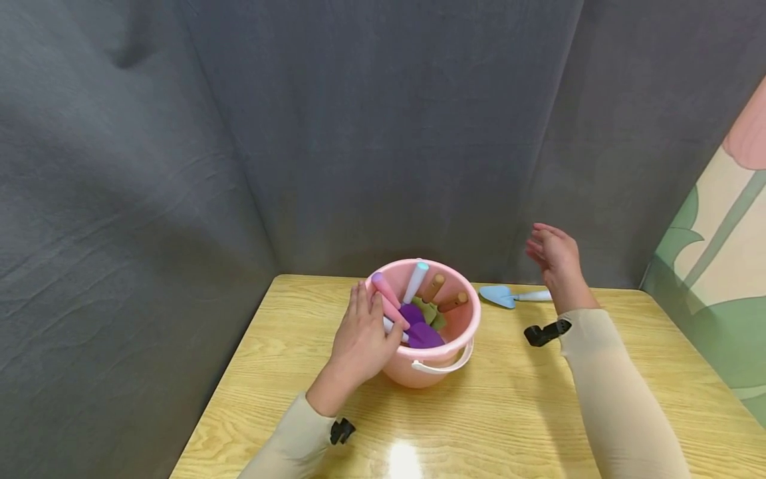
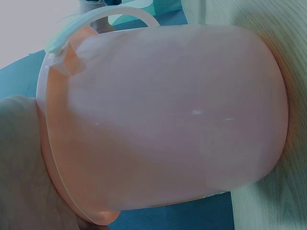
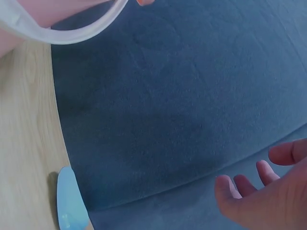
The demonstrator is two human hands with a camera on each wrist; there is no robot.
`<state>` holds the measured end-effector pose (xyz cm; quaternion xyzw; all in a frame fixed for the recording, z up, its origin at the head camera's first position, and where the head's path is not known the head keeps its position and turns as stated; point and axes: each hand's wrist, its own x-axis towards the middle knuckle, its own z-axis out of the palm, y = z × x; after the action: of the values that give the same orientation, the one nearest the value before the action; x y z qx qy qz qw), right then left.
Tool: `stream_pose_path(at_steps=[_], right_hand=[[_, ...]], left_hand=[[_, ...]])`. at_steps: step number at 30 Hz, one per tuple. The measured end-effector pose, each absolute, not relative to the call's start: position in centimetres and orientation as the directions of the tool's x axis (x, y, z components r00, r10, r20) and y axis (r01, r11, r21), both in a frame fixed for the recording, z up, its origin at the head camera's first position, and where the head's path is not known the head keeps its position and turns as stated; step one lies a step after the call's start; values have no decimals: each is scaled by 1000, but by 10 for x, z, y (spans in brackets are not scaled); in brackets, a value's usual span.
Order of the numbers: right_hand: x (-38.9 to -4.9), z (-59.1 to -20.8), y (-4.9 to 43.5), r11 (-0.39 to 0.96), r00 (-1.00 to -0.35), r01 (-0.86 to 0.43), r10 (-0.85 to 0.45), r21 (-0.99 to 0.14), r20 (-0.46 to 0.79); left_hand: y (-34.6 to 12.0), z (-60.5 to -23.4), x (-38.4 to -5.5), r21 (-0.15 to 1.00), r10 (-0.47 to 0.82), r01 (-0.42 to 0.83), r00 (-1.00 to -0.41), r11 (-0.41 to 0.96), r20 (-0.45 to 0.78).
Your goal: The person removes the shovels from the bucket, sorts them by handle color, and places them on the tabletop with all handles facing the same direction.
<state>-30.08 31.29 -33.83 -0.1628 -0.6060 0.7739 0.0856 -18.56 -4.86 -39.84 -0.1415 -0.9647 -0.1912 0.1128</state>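
Observation:
A pink bucket (image 1: 403,372) with a white carry handle (image 1: 445,366) stands upright on the table. Several garden tools with pink, white and brown handles lean inside it, among them two purple scoop-like heads (image 1: 423,336). My left hand (image 1: 362,339) rests on the bucket's left rim with fairly straight fingers, beside a pink tool handle (image 1: 390,309); part of its grip is hidden. In the left wrist view, that palm lies against the bucket rim (image 2: 48,139). Above the table on the right, my right hand (image 1: 556,256) holds nothing, fingers loosely bent. Below it lies a light blue trowel (image 1: 498,296).
The wooden table (image 1: 269,372) ends at the dark grey cloth (image 1: 383,133) behind the bucket and at the left. A panel with painted flowers and leaves (image 1: 718,253) borders the right side. Black wrist cameras (image 1: 546,332) sit on both sleeves.

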Motion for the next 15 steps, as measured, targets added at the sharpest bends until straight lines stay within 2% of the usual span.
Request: stream_pose_path(at_steps=[15], right_hand=[[-304, -332, 293, -185, -974, 16, 219, -983, -57]], left_hand=[[-46, -400, -188, 347, 230, 318, -934, 882, 273]])
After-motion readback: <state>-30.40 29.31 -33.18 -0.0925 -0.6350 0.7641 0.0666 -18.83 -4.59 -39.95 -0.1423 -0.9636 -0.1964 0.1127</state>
